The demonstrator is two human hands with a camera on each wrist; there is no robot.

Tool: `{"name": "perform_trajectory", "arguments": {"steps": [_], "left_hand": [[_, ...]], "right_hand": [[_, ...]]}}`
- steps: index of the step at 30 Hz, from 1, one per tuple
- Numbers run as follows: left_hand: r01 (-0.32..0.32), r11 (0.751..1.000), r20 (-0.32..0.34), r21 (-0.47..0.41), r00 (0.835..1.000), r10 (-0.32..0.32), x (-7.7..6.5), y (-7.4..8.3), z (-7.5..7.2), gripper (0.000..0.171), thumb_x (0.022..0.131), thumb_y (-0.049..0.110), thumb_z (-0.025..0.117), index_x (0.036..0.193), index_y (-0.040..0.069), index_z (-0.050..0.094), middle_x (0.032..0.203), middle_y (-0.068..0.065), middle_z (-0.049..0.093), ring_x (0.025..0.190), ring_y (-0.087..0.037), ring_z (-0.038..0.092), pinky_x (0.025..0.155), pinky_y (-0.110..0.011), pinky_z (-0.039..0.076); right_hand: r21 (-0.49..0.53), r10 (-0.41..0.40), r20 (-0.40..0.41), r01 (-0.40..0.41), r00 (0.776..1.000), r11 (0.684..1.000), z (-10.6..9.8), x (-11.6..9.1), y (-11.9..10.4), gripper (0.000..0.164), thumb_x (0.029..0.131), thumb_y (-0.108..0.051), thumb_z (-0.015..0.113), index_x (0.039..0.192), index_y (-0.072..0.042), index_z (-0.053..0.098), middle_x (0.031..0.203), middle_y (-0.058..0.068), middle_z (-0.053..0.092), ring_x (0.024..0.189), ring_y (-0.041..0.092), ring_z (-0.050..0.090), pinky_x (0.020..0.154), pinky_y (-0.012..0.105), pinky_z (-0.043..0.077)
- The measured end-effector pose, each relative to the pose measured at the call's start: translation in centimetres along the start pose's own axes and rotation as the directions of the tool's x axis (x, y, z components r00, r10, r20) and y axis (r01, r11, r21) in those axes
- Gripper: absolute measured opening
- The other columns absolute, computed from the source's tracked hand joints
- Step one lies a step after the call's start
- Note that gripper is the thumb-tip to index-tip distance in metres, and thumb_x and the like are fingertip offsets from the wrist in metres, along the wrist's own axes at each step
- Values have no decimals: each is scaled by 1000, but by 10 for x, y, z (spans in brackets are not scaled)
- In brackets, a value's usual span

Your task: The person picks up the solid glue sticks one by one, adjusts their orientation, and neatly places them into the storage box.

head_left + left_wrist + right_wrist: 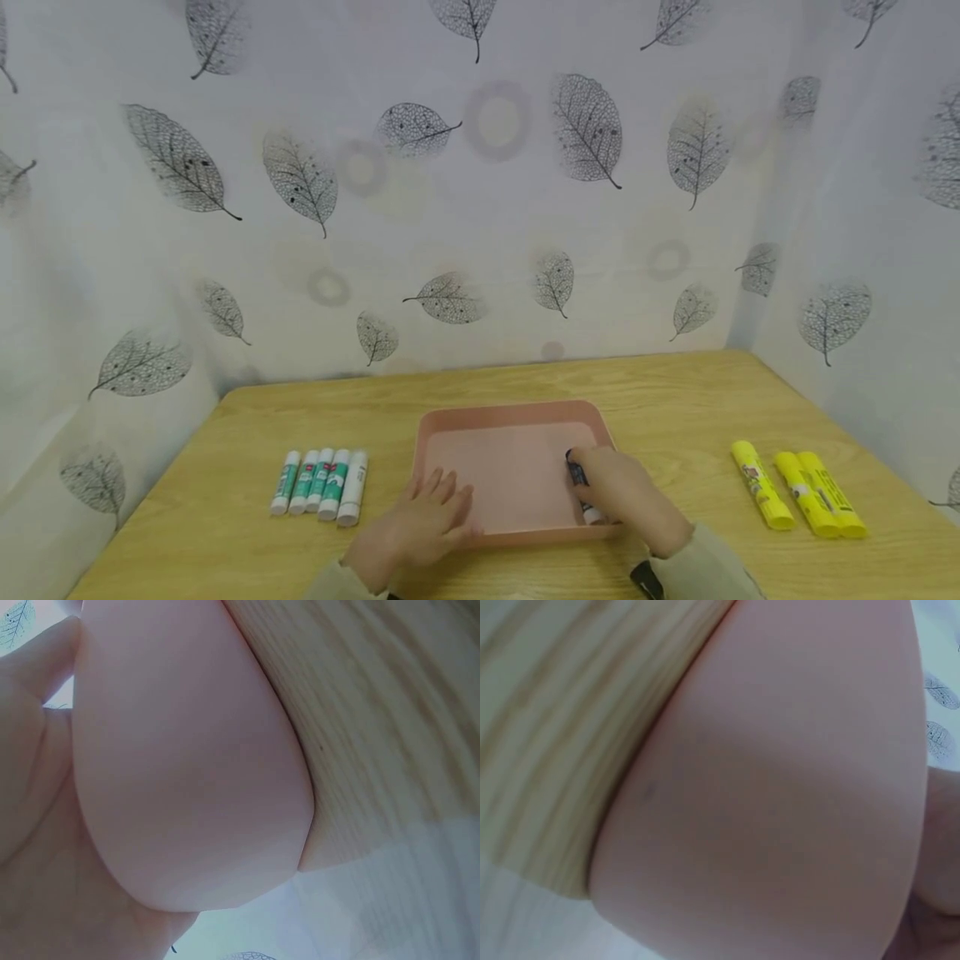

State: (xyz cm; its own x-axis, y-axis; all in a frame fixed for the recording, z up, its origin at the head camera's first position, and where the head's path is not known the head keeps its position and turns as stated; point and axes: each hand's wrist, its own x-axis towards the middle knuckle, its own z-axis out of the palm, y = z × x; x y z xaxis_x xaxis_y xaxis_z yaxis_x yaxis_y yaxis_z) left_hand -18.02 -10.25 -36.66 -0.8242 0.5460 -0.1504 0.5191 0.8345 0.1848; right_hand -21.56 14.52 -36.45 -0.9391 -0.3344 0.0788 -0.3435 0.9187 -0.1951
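A shallow pink tray (pixel 498 454) lies on the wooden table. Over its front left corner rests my left hand (pixel 423 521), fingers spread and holding nothing. Inside the tray's right side, my right hand (pixel 626 496) grips a black glue stick (pixel 577 475) with a white end; part of it is hidden under the fingers. The left wrist view has the tray's outer wall (pixel 187 765) close up, with the palm (pixel 41 817) beside the rim. In the right wrist view the tray wall (pixel 765 795) fills most of the picture, and only a bit of the hand (pixel 939 847) shows.
Several green-and-white glue sticks (pixel 306 483) lie in a row left of the tray, with a plain white one (pixel 352 489) at the row's right end. Three yellow glue sticks (pixel 761 486) lie to the right. A leaf-patterned curtain (pixel 480 208) stands behind the table.
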Motion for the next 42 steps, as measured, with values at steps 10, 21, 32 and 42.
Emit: {"name": "perform_trajectory", "arguments": {"steps": [10, 21, 32, 42], "left_hand": [[26, 999, 13, -38, 1000, -25, -3, 0, -1, 65, 78, 54, 21, 122, 7, 31, 125, -17, 22, 114, -32, 11, 89, -46, 6], [21, 1000, 5, -6, 1000, -21, -4, -1, 1, 65, 78, 54, 18, 122, 7, 30, 126, -14, 21, 115, -29, 8, 89, -46, 5], [14, 1000, -4, 7, 1000, -14, -3, -3, 2, 66, 79, 54, 17, 122, 7, 29, 127, -12, 20, 115, -28, 8, 89, -45, 4], [30, 1000, -17, 7, 999, -30, -2, -5, 5, 69, 77, 57, 15, 123, 8, 28, 127, -11, 21, 115, -27, 8, 89, -46, 6]], "right_hand": [[-2, -6, -20, 6, 1000, 1000, -9, -2, 0, 32, 66, -20, 63, 91, -7, 49, 72, 2, 51, 61, 11, 46, 47, 27, 39], [15, -1, -39, 2, 999, 1000, -10, -4, 0, 30, 68, -23, 60, 92, -8, 50, 55, -4, 42, 44, 8, 35, 37, 22, 29], [31, 125, -41, -124, 991, 992, -22, 0, 16, 28, 69, -24, 58, 91, -7, 53, 78, 3, 55, 63, 13, 49, 52, 31, 41], [30, 156, -54, -154, 986, 988, -44, -7, 40, 24, 68, -21, 58, 85, -5, 53, 74, 4, 53, 65, 18, 49, 48, 31, 39]]}}
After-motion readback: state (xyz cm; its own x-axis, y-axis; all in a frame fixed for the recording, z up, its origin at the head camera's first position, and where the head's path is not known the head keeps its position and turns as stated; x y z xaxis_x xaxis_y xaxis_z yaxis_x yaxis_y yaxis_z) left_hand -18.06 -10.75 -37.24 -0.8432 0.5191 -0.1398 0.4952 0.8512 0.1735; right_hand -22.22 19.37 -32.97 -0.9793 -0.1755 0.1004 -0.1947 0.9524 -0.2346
